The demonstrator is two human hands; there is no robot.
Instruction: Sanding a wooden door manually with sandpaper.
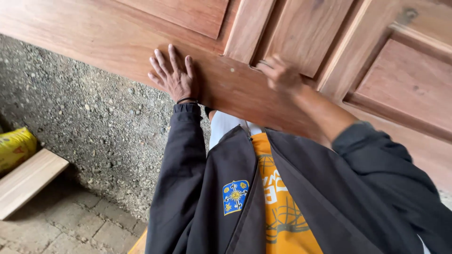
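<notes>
- Hands meet wood: a person in a dark jacket (301, 197) over an orange shirt (282, 207) leans against a panelled wooden door (292, 42) that fills the far and right part of the scene.
- Left hand (173, 75) lies flat on the door's lower rail, fingers (162, 63) spread and released, palm pressed to the wood, a dark band at the wrist.
- Right hand (281, 74) rests further right, at the lower edge of a recessed panel; its fingers (266, 66) are curled against the panel's moulding, though whether they grip anything cannot be told.
- Door sits tilted across the view, its lower rail running from far left down to the right, just above the person's chest.
- Gravelly ground (94, 113) stretches to the left, giving way to paving bricks (61, 226) nearer the camera.
- Pale wooden plank (26, 181) lies at the left edge, with a yellow sack (14, 146) just beyond it.
</notes>
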